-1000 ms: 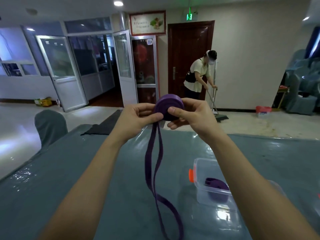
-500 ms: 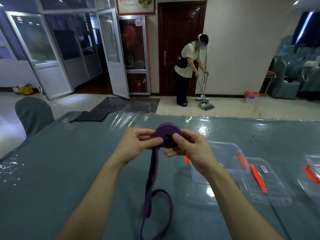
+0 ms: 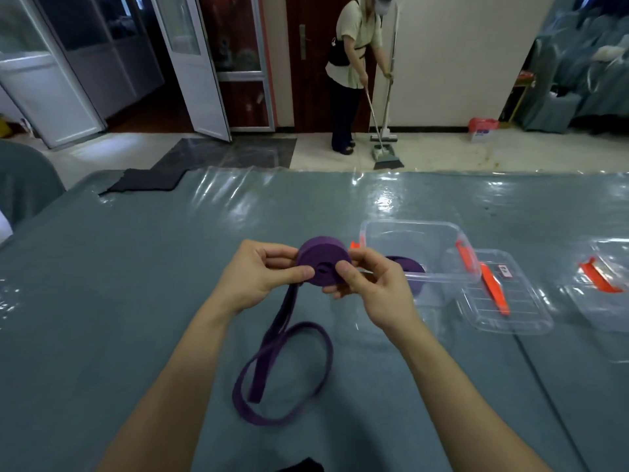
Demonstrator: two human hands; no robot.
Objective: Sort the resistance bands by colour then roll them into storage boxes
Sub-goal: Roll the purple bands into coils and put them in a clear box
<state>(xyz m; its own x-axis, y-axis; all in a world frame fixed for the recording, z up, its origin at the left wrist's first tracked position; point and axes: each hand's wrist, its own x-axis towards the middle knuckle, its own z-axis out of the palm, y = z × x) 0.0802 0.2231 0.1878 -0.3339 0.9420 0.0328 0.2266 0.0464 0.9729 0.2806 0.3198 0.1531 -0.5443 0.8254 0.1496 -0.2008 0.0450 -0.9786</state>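
A purple resistance band (image 3: 321, 258) is wound into a thick roll held above the table. My left hand (image 3: 263, 275) pinches the roll's left side and my right hand (image 3: 371, 286) pinches its right side with the thumb on its face. The loose tail (image 3: 289, 362) hangs down from the roll and loops on the blue-grey tablecloth. Just right of my hands stands a clear storage box (image 3: 413, 233) with orange clips, and another rolled purple band (image 3: 410, 265) lies inside it.
The box's clear lid (image 3: 510, 304) with an orange clip lies to its right, and a second clear box (image 3: 609, 287) sits at the far right edge. A dark cloth (image 3: 146, 180) lies at the table's far left. Beyond the table a person (image 3: 354, 63) sweeps the floor.
The view has tilted down and my hands have come lower, close over the table. More of the tail now lies looped on the cloth, and the roll looks slightly thicker.
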